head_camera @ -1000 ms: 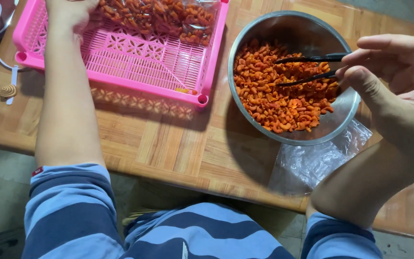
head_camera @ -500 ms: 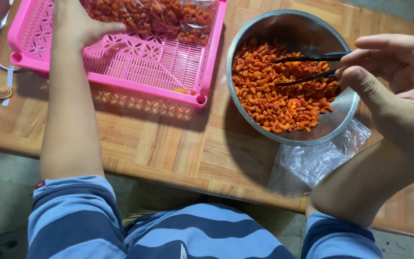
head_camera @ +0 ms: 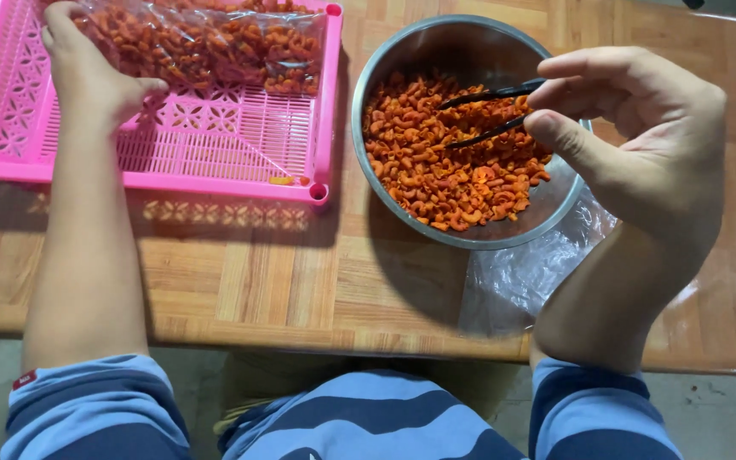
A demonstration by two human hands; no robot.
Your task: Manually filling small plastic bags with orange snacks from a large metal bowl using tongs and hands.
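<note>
Bare wooden tabletop [head_camera: 283, 273] lies open between the near edge and both containers. Round steel bowl [head_camera: 470, 51] of orange-red curled macaroni pieces [head_camera: 436, 170] sits just right of the pink slotted plastic basket [head_camera: 240, 145]. Right hand [head_camera: 641, 128] pinches black tweezers [head_camera: 487, 111], tips apart over the bowl. Left hand [head_camera: 87, 72] fingers curl onto a clear bag of the same pieces [head_camera: 206, 38] in the basket.

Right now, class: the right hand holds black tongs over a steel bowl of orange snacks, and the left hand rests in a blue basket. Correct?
Not quite. The head view shows the basket is pink, not blue. The rest stands: right hand, black tongs, steel bowl, left hand.
</note>
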